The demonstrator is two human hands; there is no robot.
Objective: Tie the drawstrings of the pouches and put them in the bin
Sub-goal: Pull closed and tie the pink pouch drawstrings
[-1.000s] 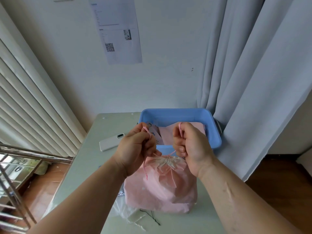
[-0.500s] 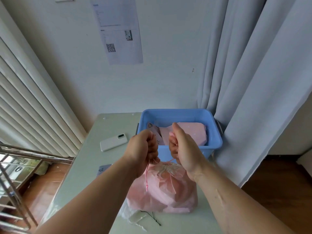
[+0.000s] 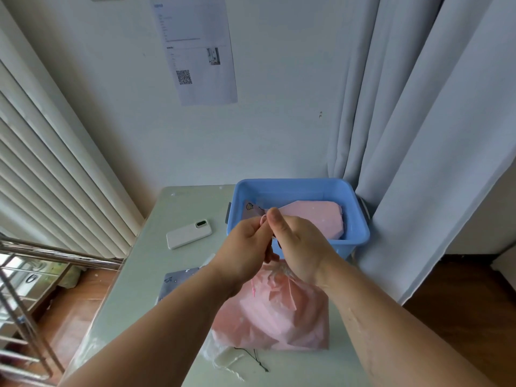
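Observation:
A pink drawstring pouch (image 3: 279, 311) sits on the table in front of me, its mouth gathered tight. My left hand (image 3: 245, 247) and my right hand (image 3: 298, 244) meet just above it, fingertips touching, both pinching the thin pink drawstring (image 3: 263, 219). A loose pink string end hangs below my left hand. Behind my hands stands the blue bin (image 3: 354, 227), which holds another pink pouch (image 3: 318, 219). A grey pouch (image 3: 178, 280) lies flat under my left forearm, mostly hidden.
A white phone (image 3: 188, 234) lies on the pale table (image 3: 139, 280) to the left of the bin. A clear pouch with white and black cords (image 3: 237, 358) lies at the near edge. Curtains hang right, blinds and a metal rack left.
My hands have come together from a spread pull, now touching at the fingertips higher above the pouch, in front of the bin. The pouch mouth stays cinched.

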